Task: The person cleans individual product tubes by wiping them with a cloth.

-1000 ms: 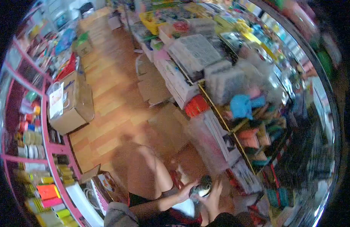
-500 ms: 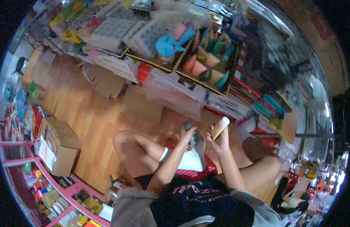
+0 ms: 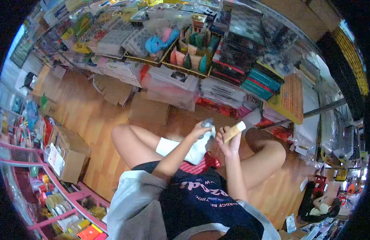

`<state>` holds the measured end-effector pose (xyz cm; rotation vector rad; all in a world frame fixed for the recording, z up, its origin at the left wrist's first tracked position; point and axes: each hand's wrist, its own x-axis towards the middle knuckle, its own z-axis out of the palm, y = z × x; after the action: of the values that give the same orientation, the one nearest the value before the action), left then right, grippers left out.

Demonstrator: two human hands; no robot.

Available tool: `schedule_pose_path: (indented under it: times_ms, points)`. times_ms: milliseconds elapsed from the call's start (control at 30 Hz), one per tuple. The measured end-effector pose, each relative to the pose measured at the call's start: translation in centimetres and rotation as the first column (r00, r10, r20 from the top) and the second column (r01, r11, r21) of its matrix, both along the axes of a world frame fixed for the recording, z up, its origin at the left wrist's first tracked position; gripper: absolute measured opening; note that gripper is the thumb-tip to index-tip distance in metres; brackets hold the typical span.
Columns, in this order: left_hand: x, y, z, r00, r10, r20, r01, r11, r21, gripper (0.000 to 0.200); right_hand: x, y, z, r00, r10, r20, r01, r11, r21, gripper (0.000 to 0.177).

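The right hand (image 3: 229,145) wraps its fingers around a yellowish tube (image 3: 234,132); the left hand (image 3: 197,131) clasps a grey object (image 3: 207,123) (too blurred to name)!

dim indoor light | pale glare at left edge | fisheye curvature, black corners | soft blur

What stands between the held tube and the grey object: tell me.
Nothing visible: between the tube in the right hand and the grey object in the left hand, the gap looks open.
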<state>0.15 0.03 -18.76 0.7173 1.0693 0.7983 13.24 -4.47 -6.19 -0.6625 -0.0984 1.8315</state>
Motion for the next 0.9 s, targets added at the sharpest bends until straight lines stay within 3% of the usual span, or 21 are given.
schedule_pose_path:
  times_ms: [33,67,100,200,300,333,433,500,567,633,667,700,733,767,833,867,900]
  points:
    - [0.0,-0.6,1.3,0.999,-0.001,0.033,-0.002,0.997,0.075,0.038,0.5,0.2,0.0,1.0,0.001,-0.016,-0.001,0.999,0.037,0.052]
    - [0.3,-1.9,3.6,0.985,0.004,0.174,-0.031,0.988,0.152,0.04,0.8,0.4,0.3,1.0,0.007,-0.021,-0.006,0.999,0.052,0.052]
    - [0.2,-2.7,4.5,0.985,0.014,0.173,-0.039,0.99,0.138,0.04,1.1,0.7,0.7,0.999,0.015,-0.028,-0.013,0.998,0.065,0.052]
    - [-0.8,-6.0,6.0,0.969,-0.243,-0.039,0.246,0.955,0.163,0.039,1.3,0.6,1.9,1.0,-0.005,-0.017,0.006,0.998,0.064,0.044]
    - [-0.7,-8.8,4.3,0.851,-0.401,-0.34,0.491,0.836,0.243,0.048,1.6,0.2,1.7,1.0,-0.016,0.004,0.015,0.994,0.113,0.045]
    - [-0.5,-9.3,4.1,0.865,-0.368,-0.341,0.459,0.855,0.242,0.046,1.7,-0.2,1.4,1.0,-0.007,0.028,0.003,0.987,0.161,0.046]
    - [0.2,-9.4,3.4,0.874,-0.344,-0.343,0.435,0.869,0.237,0.047,0.9,-0.2,1.3,0.978,-0.003,0.209,-0.002,1.0,0.026,0.05]
    - [0.6,-9.2,3.1,0.896,-0.351,-0.272,0.425,0.856,0.295,0.048,0.8,-0.3,1.3,0.979,0.031,0.201,-0.03,0.999,-0.011,0.052]
    - [0.7,-8.8,3.4,0.805,-0.377,-0.459,0.506,0.839,0.199,0.047,1.2,-0.1,1.8,0.977,0.069,0.202,-0.061,0.997,-0.044,0.054]
    - [1.1,-8.1,0.3,0.835,-0.411,-0.367,0.514,0.82,0.252,0.046,0.8,0.4,3.5,0.886,0.165,0.433,-0.098,0.98,-0.173,0.057]
    - [1.1,-8.0,-0.4,0.837,-0.409,-0.363,0.512,0.82,0.257,0.046,0.0,0.8,4.6,0.82,0.158,0.551,-0.038,0.974,-0.222,0.06]
    - [0.7,-7.9,1.5,0.871,-0.37,-0.323,0.427,0.895,0.127,0.044,-0.7,1.4,5.3,0.757,0.153,0.635,0.023,0.965,-0.26,0.056]
    - [0.3,-7.8,2.6,0.9,-0.324,-0.292,0.335,0.942,-0.012,0.042,-1.4,2.3,6.2,0.679,0.11,0.726,0.015,0.986,-0.164,0.053]
    - [0.0,-7.6,2.9,0.899,-0.326,-0.291,0.337,0.941,-0.012,0.042,-1.7,3.6,6.2,0.565,0.033,0.824,-0.043,0.999,-0.011,0.051]
    - [-0.6,-7.6,3.7,0.976,-0.056,-0.212,0.059,0.998,0.01,0.032,-3.0,6.0,7.9,0.297,-0.212,0.931,-0.159,0.95,0.267,0.046]
    - [-0.6,-7.9,4.4,0.985,0.167,-0.032,-0.166,0.985,0.034,0.024,-3.6,6.6,10.1,0.275,-0.323,0.905,-0.281,0.874,0.397,0.044]
    - [-1.1,-7.5,4.0,0.986,0.163,-0.029,-0.162,0.986,0.035,0.024,-3.6,8.9,10.6,0.278,-0.263,0.924,-0.393,0.847,0.359,0.037]
